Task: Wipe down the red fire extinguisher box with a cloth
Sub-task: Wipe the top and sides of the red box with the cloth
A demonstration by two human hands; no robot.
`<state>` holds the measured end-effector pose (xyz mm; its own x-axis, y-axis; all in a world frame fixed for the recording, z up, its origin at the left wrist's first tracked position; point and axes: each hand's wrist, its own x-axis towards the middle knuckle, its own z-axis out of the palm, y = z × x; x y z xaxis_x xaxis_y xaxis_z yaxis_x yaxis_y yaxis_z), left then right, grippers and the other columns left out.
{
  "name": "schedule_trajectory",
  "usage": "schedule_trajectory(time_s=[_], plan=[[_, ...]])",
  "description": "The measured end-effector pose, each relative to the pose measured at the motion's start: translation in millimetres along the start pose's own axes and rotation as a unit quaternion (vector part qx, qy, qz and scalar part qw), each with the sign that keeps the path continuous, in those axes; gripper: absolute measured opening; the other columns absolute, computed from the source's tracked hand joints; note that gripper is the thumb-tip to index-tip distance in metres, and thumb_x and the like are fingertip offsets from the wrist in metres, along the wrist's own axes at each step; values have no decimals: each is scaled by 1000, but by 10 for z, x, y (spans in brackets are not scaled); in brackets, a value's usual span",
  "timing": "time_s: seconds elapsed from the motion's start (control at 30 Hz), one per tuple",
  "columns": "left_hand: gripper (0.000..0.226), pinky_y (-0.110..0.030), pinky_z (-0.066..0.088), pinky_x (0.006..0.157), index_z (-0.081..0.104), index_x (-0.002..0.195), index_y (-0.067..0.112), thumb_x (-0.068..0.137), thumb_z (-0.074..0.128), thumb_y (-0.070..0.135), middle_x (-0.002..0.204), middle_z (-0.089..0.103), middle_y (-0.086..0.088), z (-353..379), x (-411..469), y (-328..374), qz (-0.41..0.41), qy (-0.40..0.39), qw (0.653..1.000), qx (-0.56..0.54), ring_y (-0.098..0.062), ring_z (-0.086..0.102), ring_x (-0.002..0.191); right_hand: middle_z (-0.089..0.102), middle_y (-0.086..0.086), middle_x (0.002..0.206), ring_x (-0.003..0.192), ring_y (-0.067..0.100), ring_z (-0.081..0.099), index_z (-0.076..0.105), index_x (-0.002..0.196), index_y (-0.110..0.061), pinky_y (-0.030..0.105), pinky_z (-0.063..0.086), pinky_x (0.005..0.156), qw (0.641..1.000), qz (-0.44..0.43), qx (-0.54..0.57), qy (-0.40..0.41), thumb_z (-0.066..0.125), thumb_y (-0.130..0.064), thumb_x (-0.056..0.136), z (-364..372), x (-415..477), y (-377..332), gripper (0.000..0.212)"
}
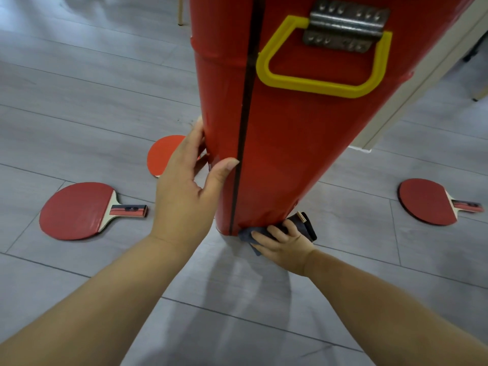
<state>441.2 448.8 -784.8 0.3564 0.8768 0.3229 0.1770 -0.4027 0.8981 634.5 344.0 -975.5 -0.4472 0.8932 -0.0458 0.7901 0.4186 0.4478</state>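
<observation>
The tall red fire extinguisher box (285, 143) stands upright on the grey floor, seen from above, with a yellow handle (320, 64) and a metal hinge plate (346, 26) on its top face. My left hand (184, 191) grips the box's left side, thumb across the front by the black seam and fingers round the far side. My right hand (282, 240) holds a dark blue-grey cloth (253, 235) against the bottom front edge of the box, fingers curled over it. Most of the cloth is hidden under that hand.
Three red table-tennis paddles lie on the floor: one at the left (79, 210), one partly behind my left hand (162, 155), one at the right (433, 202). A dark object (307, 223) lies by the box's base. A pale furniture edge (422, 75) runs behind, upper right.
</observation>
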Motion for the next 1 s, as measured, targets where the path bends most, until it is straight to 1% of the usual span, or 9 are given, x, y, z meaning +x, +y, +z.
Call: schedule_trajectory(time_s=[0.1, 0.23, 0.43, 0.57, 0.7, 0.8, 0.87, 0.93, 1.0], plan=[[57, -17, 43, 100, 39, 141, 22, 89, 57, 36, 132, 54, 10, -29, -43, -37, -15, -11, 1000, 13, 2, 50, 121, 45, -4, 129, 108, 26, 39, 64, 117, -28, 51, 36, 92, 994, 19, 36, -99, 61, -33, 70, -296, 43, -18, 48], [58, -8, 44, 90, 37, 142, 26, 89, 59, 32, 133, 48, 11, -38, -253, -125, -53, -42, 996, 50, 8, 47, 118, 8, 12, 151, 129, 41, 20, 25, 145, -19, 61, 21, 102, 960, 43, 118, -249, 57, -22, 88, -604, -58, -54, 65], [36, -31, 52, 88, 55, 120, 20, 87, 60, 32, 115, 54, 7, 80, -762, -306, -101, -132, 973, 162, -7, 58, 99, 14, 8, 149, 126, 36, 25, 31, 144, -31, 51, 26, 101, 933, 68, 223, -273, 63, -15, 83, -989, -573, 104, 71], [33, -28, 50, 86, 56, 118, 27, 88, 58, 38, 111, 53, 16, 189, -926, -347, -98, -281, 928, 226, -4, 60, 97, 27, 3, 147, 121, 33, 36, 41, 137, -36, 47, 32, 97, 919, 132, 263, -263, 56, -18, 87, -996, -1136, 157, 55], [31, -20, 45, 82, 54, 120, 32, 91, 52, 43, 115, 56, 17, 316, -923, -341, -55, -372, 880, 290, -3, 57, 100, 58, -1, 116, 85, 26, 59, 64, 108, -39, 39, 52, 65, 911, 194, 228, -283, 83, -28, 52, -869, -1699, 96, 60], [31, -22, 47, 83, 53, 119, 32, 91, 50, 45, 116, 56, 17, 438, -928, -341, -45, -412, 855, 313, -4, 57, 102, 62, -2, 108, 78, 24, 62, 67, 99, -40, 37, 52, 57, 896, 246, 221, -297, 86, -30, 41, -734, -2015, 36, 62], [31, -23, 47, 83, 53, 119, 33, 91, 49, 46, 116, 56, 17, 530, -938, -335, -40, -435, 839, 324, -5, 58, 102, 59, 0, 117, 88, 28, 62, 65, 106, -39, 42, 53, 65, 877, 261, 240, -323, 83, -29, 52, -708, -2119, 17, 58], [31, -25, 48, 83, 52, 119, 34, 91, 48, 46, 117, 55, 17, 628, -947, -305, -28, -453, 829, 327, -5, 57, 103, 41, 1, 139, 116, 34, 48, 54, 127, -36, 47, 43, 90, 859, 272, 281, -330, 65, -26, 80, -653, -2210, 20, 49], [32, -26, 48, 84, 51, 121, 34, 92, 48, 46, 118, 54, 18, 715, -959, -256, -16, -466, 823, 326, -5, 56, 104, 26, -1, 149, 129, 29, 35, 43, 137, -32, 41, 34, 103, 837, 268, 305, -368, 51, -24, 92, -610, -2286, 23, 47]])
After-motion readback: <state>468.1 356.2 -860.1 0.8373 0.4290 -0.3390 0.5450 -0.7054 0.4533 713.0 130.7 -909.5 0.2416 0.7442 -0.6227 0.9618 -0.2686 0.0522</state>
